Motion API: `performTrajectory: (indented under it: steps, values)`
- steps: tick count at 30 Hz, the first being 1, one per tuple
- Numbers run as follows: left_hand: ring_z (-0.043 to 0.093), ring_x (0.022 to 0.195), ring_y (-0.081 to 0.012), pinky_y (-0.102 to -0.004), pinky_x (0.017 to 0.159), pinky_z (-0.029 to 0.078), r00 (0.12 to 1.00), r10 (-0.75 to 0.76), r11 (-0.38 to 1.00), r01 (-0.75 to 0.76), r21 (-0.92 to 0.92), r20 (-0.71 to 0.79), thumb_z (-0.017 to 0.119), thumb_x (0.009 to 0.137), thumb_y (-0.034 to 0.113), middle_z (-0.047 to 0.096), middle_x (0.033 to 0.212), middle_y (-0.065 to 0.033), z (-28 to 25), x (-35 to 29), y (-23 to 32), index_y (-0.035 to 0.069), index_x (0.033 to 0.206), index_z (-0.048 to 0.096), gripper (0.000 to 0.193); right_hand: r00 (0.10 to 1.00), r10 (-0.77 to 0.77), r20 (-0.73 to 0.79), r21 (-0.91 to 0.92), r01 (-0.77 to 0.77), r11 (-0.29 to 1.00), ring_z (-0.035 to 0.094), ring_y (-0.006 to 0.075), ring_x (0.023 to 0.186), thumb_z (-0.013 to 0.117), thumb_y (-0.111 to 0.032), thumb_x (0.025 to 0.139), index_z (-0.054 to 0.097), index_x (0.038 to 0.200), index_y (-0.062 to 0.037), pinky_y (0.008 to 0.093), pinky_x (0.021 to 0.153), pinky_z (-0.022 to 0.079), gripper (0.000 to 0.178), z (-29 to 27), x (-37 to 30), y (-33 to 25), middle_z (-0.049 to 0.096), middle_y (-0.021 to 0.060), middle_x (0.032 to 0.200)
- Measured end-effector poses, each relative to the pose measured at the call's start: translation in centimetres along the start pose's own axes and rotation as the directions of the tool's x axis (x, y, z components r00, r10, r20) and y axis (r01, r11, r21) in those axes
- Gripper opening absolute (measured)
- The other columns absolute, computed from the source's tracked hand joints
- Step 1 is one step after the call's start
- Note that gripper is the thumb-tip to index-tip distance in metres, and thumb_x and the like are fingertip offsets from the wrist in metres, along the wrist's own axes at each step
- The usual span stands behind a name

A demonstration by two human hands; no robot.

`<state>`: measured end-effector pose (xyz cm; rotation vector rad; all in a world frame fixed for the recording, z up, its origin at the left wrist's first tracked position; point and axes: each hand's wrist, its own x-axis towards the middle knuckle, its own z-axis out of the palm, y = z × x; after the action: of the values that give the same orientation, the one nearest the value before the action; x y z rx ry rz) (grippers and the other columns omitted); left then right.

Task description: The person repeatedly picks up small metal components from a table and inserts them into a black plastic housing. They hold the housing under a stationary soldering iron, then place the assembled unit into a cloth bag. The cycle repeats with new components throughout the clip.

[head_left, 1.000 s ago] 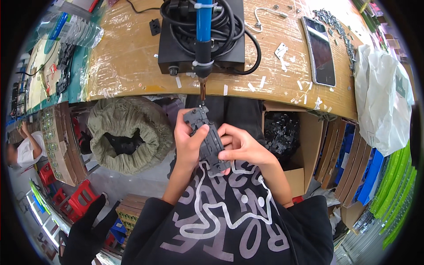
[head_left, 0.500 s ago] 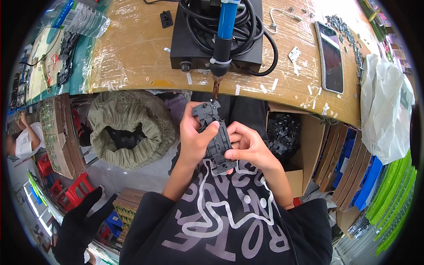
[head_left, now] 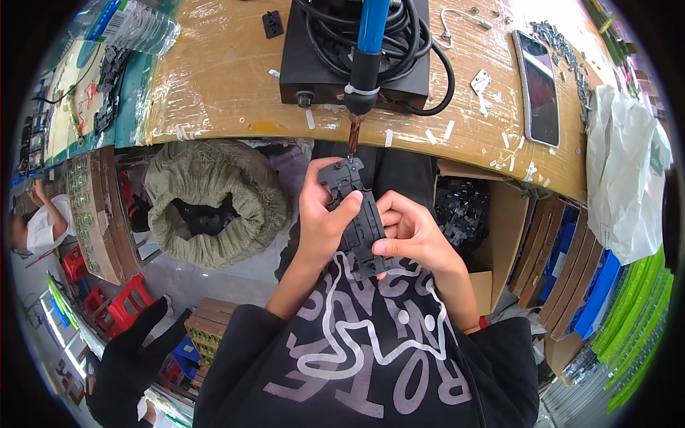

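Observation:
A black plastic part (head_left: 362, 227), long and blocky with ridges and slots, is tilted in front of my chest. My left hand (head_left: 320, 221) wraps its upper half, thumb pressed on the face. At the lower right side, my right hand (head_left: 419, 235) grips the part with thumb and curled fingers; a fingertip shows under its bottom end. An electric screwdriver (head_left: 366, 71), blue and black, points down over the table edge. Its copper-coloured bit ends at the top of the part, by a small screw-like spot; whether they touch I cannot tell.
Behind the screwdriver, a black box (head_left: 325, 96) carries coiled cable. A phone (head_left: 539, 89) and scattered screws (head_left: 560, 46) lie on the table (head_left: 207, 85). Below are a green sack (head_left: 214, 250) and a carton of small black pieces (head_left: 464, 214). A white plastic bag (head_left: 624, 178) hangs right.
The whole view has shifted slightly. Both hands still hold the black plastic part, whose top end stays close under the screwdriver bit.

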<state>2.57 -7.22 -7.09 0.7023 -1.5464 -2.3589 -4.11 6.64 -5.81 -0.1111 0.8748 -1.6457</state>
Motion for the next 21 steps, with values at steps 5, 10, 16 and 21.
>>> performTrajectory:
  steps: [5,10,16,21]
  values:
    - [0.048,0.07,-0.0058,-0.02,0.061,0.041,1.0,-0.021,1.0,0.021,-0.02,-0.001,0.052,0.072,-0.001,0.049,0.082,-0.0027,0.01,0.03,0.14,0.001,0.103,0.039,0.034,1.0,-0.014,-0.015,-0.048,0.014,0.999,0.058,0.0149,0.066,0.059,0.003,0.074,0.04,0.092,0.001,0.0267,0.049,0.053,0.026,0.1,0.15,-0.22,0.056,0.0124,0.083]
    - [0.048,0.07,-0.0056,-0.0202,0.061,0.041,1.0,-0.007,1.0,0.007,0.011,0.021,0.053,0.072,0.0,0.049,0.082,-0.003,-0.42,0.15,0.01,0.001,0.103,0.039,0.035,0.999,-0.01,-0.039,-0.027,0.009,1.0,0.058,0.0154,0.066,0.058,0.003,0.074,0.04,0.091,0.001,0.0268,0.048,0.053,0.025,0.66,0.11,-0.13,0.056,0.0131,0.083]
    - [0.048,0.07,-0.0057,-0.0204,0.061,0.041,1.0,-0.007,0.999,0.006,0.032,0.029,0.054,0.072,0.0,0.05,0.081,-0.0029,-0.56,0.28,0.22,0.001,0.103,0.039,0.034,0.999,-0.027,-0.035,-0.062,0.025,0.998,0.058,0.0155,0.065,0.058,0.003,0.074,0.041,0.09,0.0014,0.0272,0.048,0.053,0.024,0.6,0.29,-0.05,0.056,0.0133,0.083]
    - [0.049,0.069,-0.0057,-0.0199,0.06,0.041,0.999,0.006,0.998,-0.008,0.068,0.038,0.054,0.072,-0.001,0.051,0.081,-0.0037,-0.54,0.38,0.36,0.001,0.103,0.039,0.034,0.999,-0.017,-0.046,-0.021,0.016,1.0,0.058,0.0154,0.065,0.058,0.003,0.074,0.041,0.091,0.0014,0.0274,0.048,0.053,0.024,0.7,0.26,-0.04,0.056,0.0131,0.083]
